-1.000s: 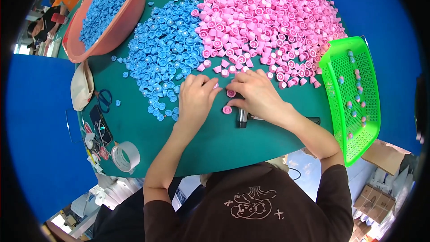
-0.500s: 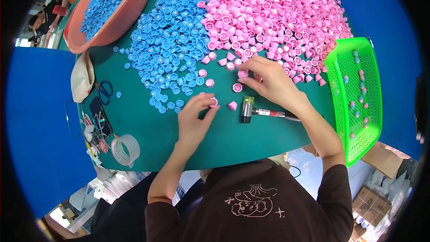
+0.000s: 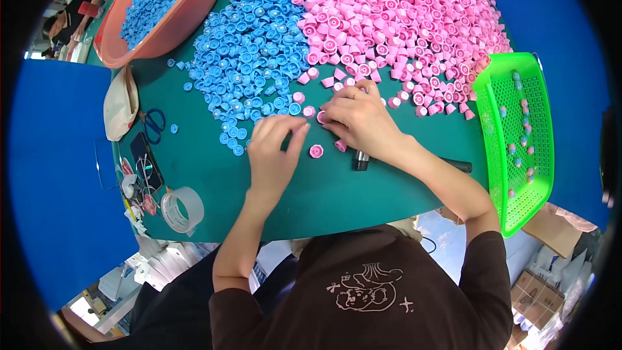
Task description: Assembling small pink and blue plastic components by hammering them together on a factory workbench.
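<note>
My right hand pinches a small pink cup-shaped piece at the near edge of the pink heap. My left hand is beside the blue caps, thumb and forefinger closed together; what they hold, if anything, I cannot make out. A loose pink piece rests on the table between the hands, its ribbed end facing up. Another pink piece lies partly under my right hand. The small hammer is mostly covered by my right hand and forearm; its dark handle end pokes out.
A large pink heap spreads across the back. An orange basin of blue caps stands back left. At right is a green basket with several pink-and-blue pieces. Scissors, a phone and a tape roll lie left.
My left hand has let go of a pink piece, now on the table, and moved up toward the blue caps. My right hand has shifted left and down with its pink piece, covering the hammer.
</note>
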### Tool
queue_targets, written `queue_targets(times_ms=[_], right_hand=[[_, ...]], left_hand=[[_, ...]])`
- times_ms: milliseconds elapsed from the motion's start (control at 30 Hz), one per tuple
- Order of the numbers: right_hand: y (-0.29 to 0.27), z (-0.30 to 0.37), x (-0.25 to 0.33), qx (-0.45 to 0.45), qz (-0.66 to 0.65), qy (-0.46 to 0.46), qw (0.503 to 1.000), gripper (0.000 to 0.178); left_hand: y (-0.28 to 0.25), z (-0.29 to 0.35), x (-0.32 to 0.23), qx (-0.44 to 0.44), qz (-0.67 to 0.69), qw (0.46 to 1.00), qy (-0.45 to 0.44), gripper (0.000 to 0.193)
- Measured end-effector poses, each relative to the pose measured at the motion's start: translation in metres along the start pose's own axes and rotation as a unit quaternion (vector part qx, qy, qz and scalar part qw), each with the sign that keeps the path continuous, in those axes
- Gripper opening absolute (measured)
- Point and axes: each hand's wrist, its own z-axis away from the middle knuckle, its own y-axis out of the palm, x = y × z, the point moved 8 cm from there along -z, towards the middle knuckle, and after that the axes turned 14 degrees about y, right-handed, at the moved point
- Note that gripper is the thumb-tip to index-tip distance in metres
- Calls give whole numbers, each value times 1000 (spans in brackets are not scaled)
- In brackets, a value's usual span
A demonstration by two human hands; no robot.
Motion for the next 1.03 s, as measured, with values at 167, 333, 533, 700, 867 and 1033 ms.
queue_targets(times_ms=[167, 333, 533, 700, 867, 1033], right_hand=[[-27, 8, 15, -40, 37, -40, 998, 9], [-30, 9, -1, 15, 18, 53, 998, 11], [-15, 14, 22, 91, 48, 30, 994, 15], [-6, 19, 22, 141, 37, 11, 989, 15], [-7, 19, 25, 129, 9, -9, 992, 12], [-5, 6, 29, 103, 13, 11, 995, 13]], left_hand=[[18, -18, 5, 41, -26, 996, 77, 19], [16, -20, 7, 46, -48, 994, 92, 20], [4, 22, 46, -41, 275, 933, -228, 18], [3, 52, 33, -38, 328, 909, -253, 18], [-2, 54, 6, 14, 58, 996, -61, 22], [-4, 61, 7, 24, 54, 996, -72, 26]])
